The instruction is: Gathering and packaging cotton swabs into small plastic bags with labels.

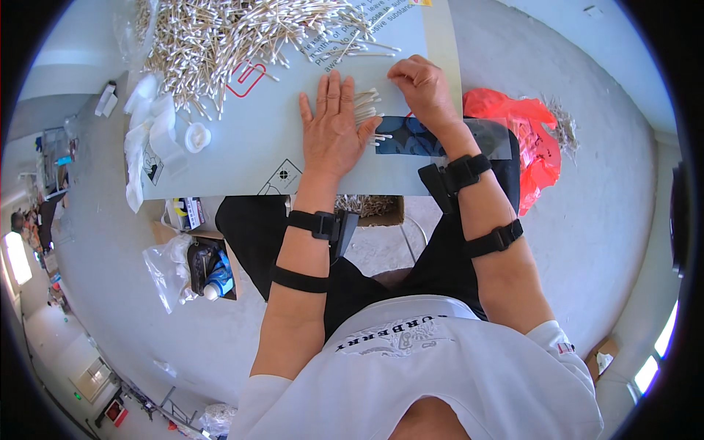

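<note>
My left hand (332,136) lies flat on the pale table top (257,139) with its fingers stretched out. Its thumb reaches over a small group of cotton swabs (364,108), partly covering them. To the right, my right hand (427,89) is closed in a pinch just above the table; whatever its fingertips hold, if anything, is too small to make out. Beneath the right wrist is a dark blue patterned plastic bag (391,137) with a clear end. The swabs' lower ends lie next to the bag's left edge; whether any are inside I cannot tell.
A large heap of cotton swabs (213,44) covers the table's far left. Nearby are a white plastic strip (165,136) and a small white roll (197,138). A red plastic bag (524,121) hangs at the right. Below stand a carton of swabs (385,211) and a box with a blue bottle (220,277).
</note>
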A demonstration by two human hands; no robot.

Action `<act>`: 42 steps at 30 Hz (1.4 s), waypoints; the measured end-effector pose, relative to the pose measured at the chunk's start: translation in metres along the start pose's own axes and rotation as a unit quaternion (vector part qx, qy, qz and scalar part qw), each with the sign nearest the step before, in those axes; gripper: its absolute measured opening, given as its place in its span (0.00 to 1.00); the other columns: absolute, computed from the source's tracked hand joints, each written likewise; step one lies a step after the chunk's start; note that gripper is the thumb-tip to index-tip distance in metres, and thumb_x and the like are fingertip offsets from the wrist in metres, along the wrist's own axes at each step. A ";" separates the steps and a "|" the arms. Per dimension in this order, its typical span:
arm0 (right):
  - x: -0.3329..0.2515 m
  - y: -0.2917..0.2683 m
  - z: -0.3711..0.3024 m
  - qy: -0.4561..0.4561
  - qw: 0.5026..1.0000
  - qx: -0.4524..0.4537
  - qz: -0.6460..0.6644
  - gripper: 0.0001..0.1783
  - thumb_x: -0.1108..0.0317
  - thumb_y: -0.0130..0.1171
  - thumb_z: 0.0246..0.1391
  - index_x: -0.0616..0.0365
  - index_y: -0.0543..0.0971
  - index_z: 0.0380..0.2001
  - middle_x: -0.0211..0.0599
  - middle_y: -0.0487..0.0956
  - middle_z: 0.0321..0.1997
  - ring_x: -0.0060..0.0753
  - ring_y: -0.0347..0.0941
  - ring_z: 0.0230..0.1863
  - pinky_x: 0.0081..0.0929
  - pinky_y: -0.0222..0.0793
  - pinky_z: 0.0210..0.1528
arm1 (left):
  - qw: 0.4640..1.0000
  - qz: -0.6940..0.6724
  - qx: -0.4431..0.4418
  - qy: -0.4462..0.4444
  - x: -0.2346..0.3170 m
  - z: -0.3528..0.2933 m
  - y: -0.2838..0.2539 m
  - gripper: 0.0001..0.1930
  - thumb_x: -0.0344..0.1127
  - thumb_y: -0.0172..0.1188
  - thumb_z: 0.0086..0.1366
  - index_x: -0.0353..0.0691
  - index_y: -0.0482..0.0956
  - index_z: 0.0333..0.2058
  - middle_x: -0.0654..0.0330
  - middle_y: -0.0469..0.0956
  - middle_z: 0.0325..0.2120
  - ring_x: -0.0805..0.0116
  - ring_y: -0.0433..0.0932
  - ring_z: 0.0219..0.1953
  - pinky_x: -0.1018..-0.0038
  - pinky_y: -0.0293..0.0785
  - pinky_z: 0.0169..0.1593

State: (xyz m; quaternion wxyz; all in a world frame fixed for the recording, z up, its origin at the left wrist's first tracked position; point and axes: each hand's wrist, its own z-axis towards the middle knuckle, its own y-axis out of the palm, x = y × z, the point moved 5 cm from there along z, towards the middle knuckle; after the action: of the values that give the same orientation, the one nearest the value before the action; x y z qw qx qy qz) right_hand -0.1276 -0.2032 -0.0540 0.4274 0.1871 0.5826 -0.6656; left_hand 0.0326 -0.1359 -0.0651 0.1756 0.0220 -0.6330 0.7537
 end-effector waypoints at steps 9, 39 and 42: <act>-0.022 0.022 0.001 -0.070 0.993 -0.077 -0.060 0.02 0.72 0.60 0.47 0.56 0.80 0.27 0.39 0.75 0.30 0.48 0.73 0.39 0.38 0.71 0.42 | 1.000 -0.017 -0.009 0.020 0.008 -0.008 0.000 0.39 0.59 0.51 0.65 0.38 0.56 0.67 0.51 0.53 0.69 0.55 0.48 0.72 0.49 0.37 0.70; -0.002 -0.017 -0.071 0.128 0.975 0.131 0.123 0.10 0.75 0.61 0.49 0.59 0.81 0.38 0.40 0.77 0.39 0.38 0.77 0.36 0.33 0.74 0.41 | 0.964 -0.248 0.094 0.008 0.033 -0.015 -0.005 0.34 0.45 0.56 0.67 0.34 0.57 0.65 0.47 0.55 0.67 0.51 0.52 0.70 0.56 0.47 0.70; -0.005 -0.017 -0.066 0.078 0.993 0.082 0.025 0.10 0.77 0.62 0.48 0.61 0.80 0.37 0.38 0.76 0.34 0.32 0.76 0.32 0.27 0.73 0.37 | 0.997 -0.075 -0.002 0.025 0.049 -0.022 0.002 0.39 0.50 0.59 0.62 0.35 0.57 0.66 0.47 0.54 0.67 0.50 0.51 0.70 0.51 0.44 0.70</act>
State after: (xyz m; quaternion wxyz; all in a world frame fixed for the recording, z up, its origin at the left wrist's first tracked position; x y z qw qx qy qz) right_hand -0.1550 -0.1402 -0.0562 0.3802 0.2879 0.5527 -0.6835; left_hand -0.0100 -0.1035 -0.0592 0.2474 0.0507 -0.6267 0.7372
